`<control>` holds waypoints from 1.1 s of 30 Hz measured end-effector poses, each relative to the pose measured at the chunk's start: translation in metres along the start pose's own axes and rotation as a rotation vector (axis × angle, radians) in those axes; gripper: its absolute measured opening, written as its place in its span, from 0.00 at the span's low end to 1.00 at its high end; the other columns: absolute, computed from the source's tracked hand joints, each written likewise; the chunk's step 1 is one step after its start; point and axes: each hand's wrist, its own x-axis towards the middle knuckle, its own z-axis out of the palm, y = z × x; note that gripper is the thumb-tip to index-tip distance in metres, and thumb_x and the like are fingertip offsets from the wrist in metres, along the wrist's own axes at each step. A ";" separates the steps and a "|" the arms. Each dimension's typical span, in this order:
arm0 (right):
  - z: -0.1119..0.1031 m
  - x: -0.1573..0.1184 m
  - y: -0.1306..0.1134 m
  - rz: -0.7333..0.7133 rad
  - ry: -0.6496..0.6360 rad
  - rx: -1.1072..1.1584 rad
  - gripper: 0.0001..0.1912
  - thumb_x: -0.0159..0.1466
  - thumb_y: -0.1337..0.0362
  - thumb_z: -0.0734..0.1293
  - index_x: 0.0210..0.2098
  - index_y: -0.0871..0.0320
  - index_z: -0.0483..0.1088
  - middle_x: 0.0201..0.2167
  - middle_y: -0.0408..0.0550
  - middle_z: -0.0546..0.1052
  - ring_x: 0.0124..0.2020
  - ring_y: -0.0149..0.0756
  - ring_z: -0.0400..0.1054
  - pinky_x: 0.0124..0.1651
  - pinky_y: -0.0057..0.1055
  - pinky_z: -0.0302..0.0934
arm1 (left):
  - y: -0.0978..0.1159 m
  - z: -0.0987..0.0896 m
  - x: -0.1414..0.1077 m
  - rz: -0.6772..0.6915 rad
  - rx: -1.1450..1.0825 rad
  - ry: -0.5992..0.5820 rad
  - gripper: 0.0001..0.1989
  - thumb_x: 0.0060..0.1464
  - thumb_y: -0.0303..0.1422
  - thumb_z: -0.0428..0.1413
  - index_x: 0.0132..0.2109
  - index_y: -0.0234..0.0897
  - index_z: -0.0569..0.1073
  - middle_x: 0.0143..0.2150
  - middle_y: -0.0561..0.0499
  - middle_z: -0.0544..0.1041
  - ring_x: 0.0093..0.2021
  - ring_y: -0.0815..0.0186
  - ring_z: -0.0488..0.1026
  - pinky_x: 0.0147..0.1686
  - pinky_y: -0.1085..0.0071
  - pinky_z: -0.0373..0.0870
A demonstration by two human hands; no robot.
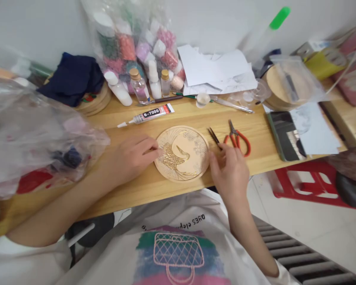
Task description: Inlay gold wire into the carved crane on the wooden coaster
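Note:
A round wooden plaque (pixel 182 154) lies flat on the table, with a gold crane in raised wire and fine printed lines around it. My left hand (pixel 133 158) grips its left rim, thumb and fingers bent at the edge. At the right rim is my right hand (pixel 231 172), its thumb against the plaque and its fingers curled. Black tweezers (pixel 214 136) reach out from beside the right fingertips; their rear end is hidden by the hand. Just beyond that hand lie red-handled pliers (pixel 237 140), partly covered by the fingers.
Behind the plaque lie a B-7000 glue tube (pixel 151 113), small bottles (pixel 139 85) and a bag of colored jars (pixel 127 43). White papers (pixel 216 71) are further back. A phone (pixel 286 136) sits right, a plastic bag (pixel 41 130) left. A red stool (pixel 311 182) stands below.

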 end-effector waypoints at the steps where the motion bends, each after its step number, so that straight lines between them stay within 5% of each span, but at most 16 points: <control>1: 0.001 0.007 0.005 -0.010 0.021 -0.009 0.15 0.64 0.57 0.64 0.46 0.59 0.72 0.38 0.59 0.77 0.40 0.49 0.72 0.43 0.45 0.67 | -0.002 0.001 -0.001 0.017 0.003 -0.011 0.17 0.69 0.27 0.44 0.39 0.36 0.77 0.35 0.49 0.77 0.34 0.66 0.71 0.32 0.71 0.66; 5: 0.002 0.029 0.016 -0.032 -0.059 -0.039 0.13 0.61 0.60 0.67 0.43 0.60 0.75 0.38 0.59 0.77 0.45 0.54 0.70 0.51 0.52 0.65 | -0.004 0.002 -0.009 -0.049 -0.090 -0.055 0.14 0.68 0.29 0.46 0.40 0.39 0.77 0.37 0.50 0.79 0.36 0.64 0.73 0.34 0.69 0.69; 11: -0.001 0.044 0.017 -0.035 -0.183 -0.071 0.19 0.60 0.65 0.65 0.51 0.59 0.71 0.34 0.52 0.77 0.38 0.46 0.70 0.44 0.44 0.67 | -0.004 0.005 -0.015 -0.021 -0.179 -0.022 0.12 0.67 0.27 0.49 0.41 0.39 0.77 0.37 0.49 0.81 0.37 0.63 0.74 0.37 0.68 0.73; 17: 0.000 0.061 0.007 -0.037 -0.300 -0.221 0.26 0.64 0.61 0.62 0.61 0.59 0.63 0.43 0.59 0.78 0.41 0.52 0.73 0.40 0.44 0.65 | -0.003 0.008 -0.017 -0.016 -0.246 0.021 0.09 0.65 0.25 0.50 0.42 0.35 0.76 0.36 0.47 0.80 0.36 0.63 0.74 0.37 0.66 0.73; 21: 0.000 0.069 0.004 -0.017 -0.321 -0.296 0.25 0.64 0.66 0.60 0.60 0.56 0.66 0.40 0.57 0.79 0.33 0.47 0.72 0.35 0.40 0.61 | -0.001 0.009 -0.018 -0.112 -0.348 -0.015 0.11 0.66 0.27 0.49 0.41 0.41 0.77 0.35 0.49 0.79 0.35 0.62 0.74 0.36 0.65 0.72; 24: -0.006 0.066 0.003 -0.054 -0.211 -0.081 0.20 0.62 0.66 0.62 0.52 0.53 0.73 0.31 0.49 0.78 0.29 0.40 0.69 0.34 0.37 0.60 | 0.002 0.010 -0.017 -0.126 -0.353 -0.028 0.12 0.66 0.29 0.49 0.40 0.41 0.77 0.34 0.50 0.79 0.35 0.63 0.74 0.37 0.65 0.73; 27: -0.015 0.057 -0.003 -0.003 -0.055 0.462 0.11 0.62 0.66 0.63 0.40 0.50 0.76 0.24 0.42 0.71 0.23 0.34 0.62 0.27 0.33 0.55 | 0.004 0.014 -0.017 -0.114 -0.310 0.002 0.12 0.67 0.28 0.48 0.39 0.40 0.76 0.33 0.51 0.79 0.35 0.65 0.74 0.37 0.68 0.73; 30: -0.021 0.042 -0.014 0.012 -0.139 1.024 0.12 0.66 0.64 0.59 0.36 0.48 0.74 0.17 0.39 0.64 0.18 0.33 0.58 0.20 0.31 0.52 | 0.006 0.019 -0.018 -0.141 -0.356 0.074 0.08 0.66 0.28 0.51 0.39 0.37 0.75 0.34 0.51 0.79 0.34 0.67 0.74 0.35 0.69 0.73; 33: -0.018 0.024 -0.027 -0.027 -0.263 1.107 0.06 0.66 0.62 0.65 0.42 0.48 0.72 0.23 0.40 0.72 0.23 0.33 0.67 0.25 0.31 0.63 | 0.007 0.020 -0.018 -0.174 -0.443 0.114 0.05 0.65 0.28 0.53 0.41 0.35 0.74 0.35 0.50 0.79 0.33 0.68 0.74 0.34 0.71 0.71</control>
